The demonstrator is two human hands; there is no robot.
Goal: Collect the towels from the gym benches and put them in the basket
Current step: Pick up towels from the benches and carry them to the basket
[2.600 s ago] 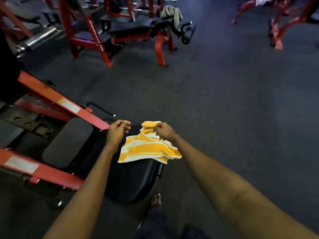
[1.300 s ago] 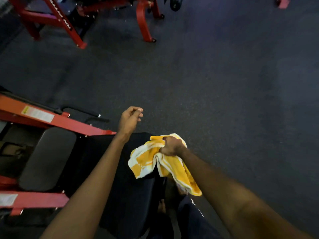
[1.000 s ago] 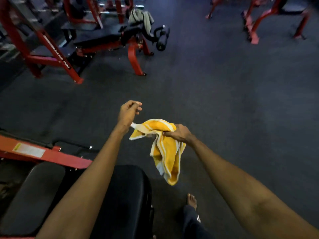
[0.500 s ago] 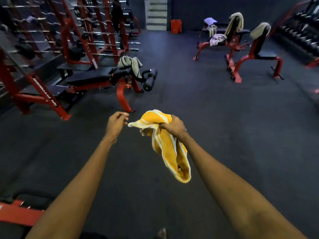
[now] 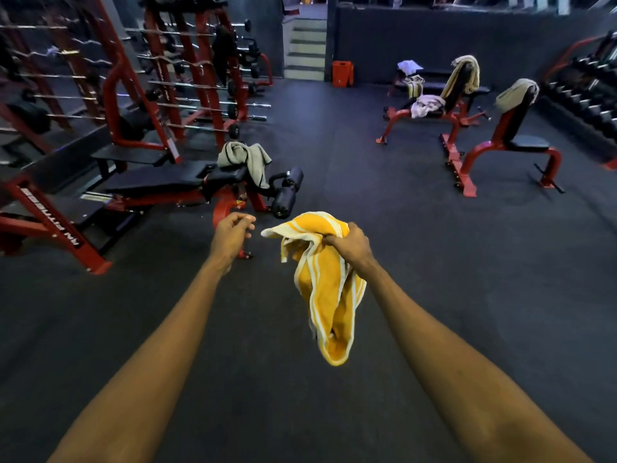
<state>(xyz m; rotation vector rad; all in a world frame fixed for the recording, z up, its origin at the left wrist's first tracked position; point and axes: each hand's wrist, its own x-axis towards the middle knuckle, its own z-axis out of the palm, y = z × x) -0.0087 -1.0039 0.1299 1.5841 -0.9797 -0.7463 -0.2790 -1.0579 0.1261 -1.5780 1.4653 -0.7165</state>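
Note:
My right hand [image 5: 351, 242] grips a yellow towel with white stripes [image 5: 325, 289], which hangs down in the air over the dark floor. My left hand [image 5: 232, 232] is beside it, fingers curled shut, holding nothing. A grey towel [image 5: 245, 158] is draped on the end of a red and black bench [image 5: 167, 180] ahead on the left. Across the room, a pale towel [image 5: 425, 104] lies on a bench seat, and tan towels hang over two upright backrests [image 5: 467, 70] [image 5: 516, 91]. An orange basket [image 5: 342, 73] stands by the far steps.
Red barbell racks [image 5: 187, 78] line the left side. Dumbbell racks [image 5: 587, 91] run along the right wall. Steps [image 5: 305, 48] rise at the back. A white cloth [image 5: 410, 65] lies on a far bench. Dark rubber floor [image 5: 367, 182] stretches between the benches.
The towel came off the near bench, gripped by my right hand, while my left hand let go. My view rose from the bench to the room; that bench has dropped out of view.

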